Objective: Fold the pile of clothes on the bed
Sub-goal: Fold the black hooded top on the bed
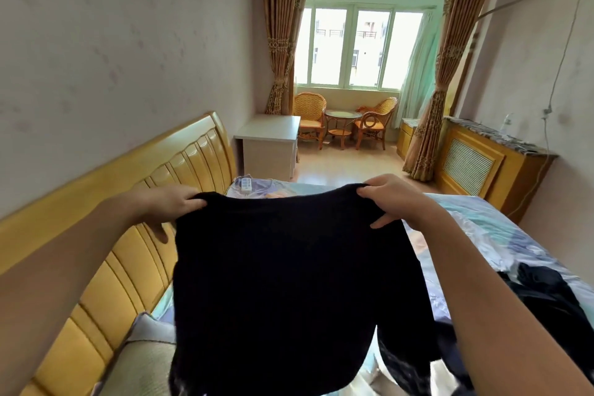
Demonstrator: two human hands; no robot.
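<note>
**Black top held up over the bed**

While it hangs above the bed (pixel 501 228), the black top (pixel 289 283) looks soft, matte and knitted, its upper edge stretched in a shallow curve between our hands. Our left hand (pixel 167 206) pinches one corner, fingers (pixel 189 202) curled over the cloth. Our right hand (pixel 392 199) clamps the other corner likewise. A dark heap of clothes (pixel 546 296) lies crumpled on the glossy patterned sheet beside the ribbed wooden headboard (pixel 135 235).
</note>
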